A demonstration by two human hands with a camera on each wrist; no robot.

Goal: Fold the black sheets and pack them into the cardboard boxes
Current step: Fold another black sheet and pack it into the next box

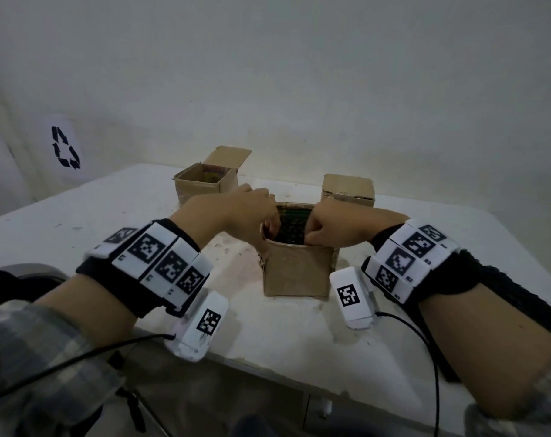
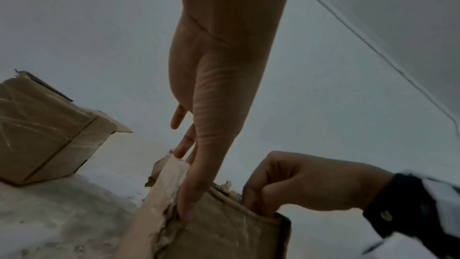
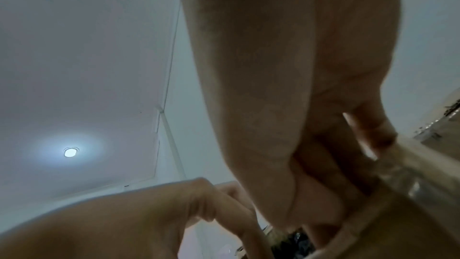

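Both forearms are reaching forward toward the centre of the head view, wrists banded with marker blocks. The left hand (image 1: 236, 209) is pointing its fingers (image 2: 196, 194) downward, extended. The right hand (image 1: 334, 228) is curling its fingers under, knuckles up.

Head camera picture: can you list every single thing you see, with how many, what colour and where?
Cardboard boxes: three, brown. Near box in the middle, open, dark material inside; far-left box open; far-right box closed.
Table: one, white, under the boxes.
Recycling sign: one, black on white, left wall.
Wrist bands with tags: two, black and white, one per wrist.
Left hand: fingers dipping into near box.
Right hand: fingers curled over its rim.
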